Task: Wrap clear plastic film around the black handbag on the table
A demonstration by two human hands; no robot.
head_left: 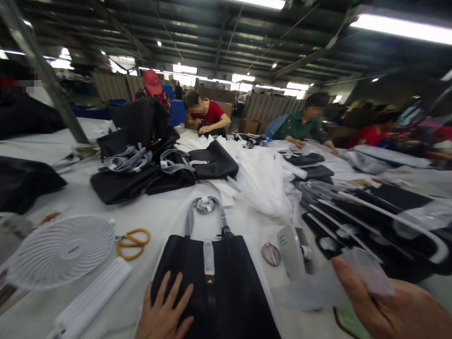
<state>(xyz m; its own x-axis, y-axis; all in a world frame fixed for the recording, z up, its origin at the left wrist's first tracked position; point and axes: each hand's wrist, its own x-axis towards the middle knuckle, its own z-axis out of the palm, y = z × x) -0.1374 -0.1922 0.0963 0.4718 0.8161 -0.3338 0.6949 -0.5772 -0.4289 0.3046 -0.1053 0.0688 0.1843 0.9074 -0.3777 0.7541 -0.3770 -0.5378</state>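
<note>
1. Nearest to me, at the near edge of the bench [169, 212], my left hand [164, 313] lies flat on the black handbag [226, 282], fingers spread apart, palm down on its lower left corner. Nothing is clamped in it.
2. My right hand [391, 303] is raised over the bench's near right corner, thumb and fingers pinched together on a thin translucent sheet [332, 282] that trails leftward toward the bag.
3. The handbag lies flat at the middle of the near edge, wrapped handles [208, 209] pointing away from me.
4. Just right of the bag: a small oval metal piece [271, 253] and a grey tagged item [293, 249]; I cannot tell what it is.
5. Left of the bag: orange-handled scissors [132, 244], a white fan [60, 249], a white ribbed bar [92, 299].
6. Mid-bench: a pile of black bags [141, 160] and white plastic wrappers [261, 179]; the right side holds bagged black items [370, 221].
7. Along the far edge, other people [303, 125] are working.
</note>
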